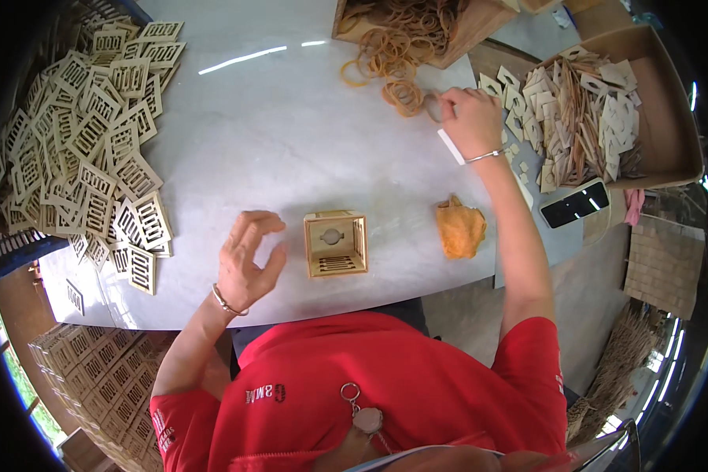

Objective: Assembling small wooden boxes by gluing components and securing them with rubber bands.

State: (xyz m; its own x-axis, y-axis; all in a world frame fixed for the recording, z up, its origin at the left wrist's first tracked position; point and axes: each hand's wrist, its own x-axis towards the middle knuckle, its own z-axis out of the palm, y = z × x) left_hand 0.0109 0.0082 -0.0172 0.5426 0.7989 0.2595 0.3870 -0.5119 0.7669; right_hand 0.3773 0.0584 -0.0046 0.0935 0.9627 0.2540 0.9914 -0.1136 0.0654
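Observation:
A small square wooden box (337,272) stands on the table in front of me, its open side facing up. Inside it I see a round hole on one wall and slots on another. My left hand (248,263) hovers just left of the box, thumb and fingers apart and holding nothing. Farther off to the right, my right hand (472,122) is at the edge of a loose pile of rubber bands (402,96). Its fingertips are pinched on a tan rubber band (431,108), which sticks out to their left.
Slotted wooden panels (94,134) are heaped at the left. A wooden bin (480,27) of rubber bands stands at the back. To the right are an orange cloth (460,228), a phone (574,204) and a cardboard box (669,102) with thin wooden pieces (578,110).

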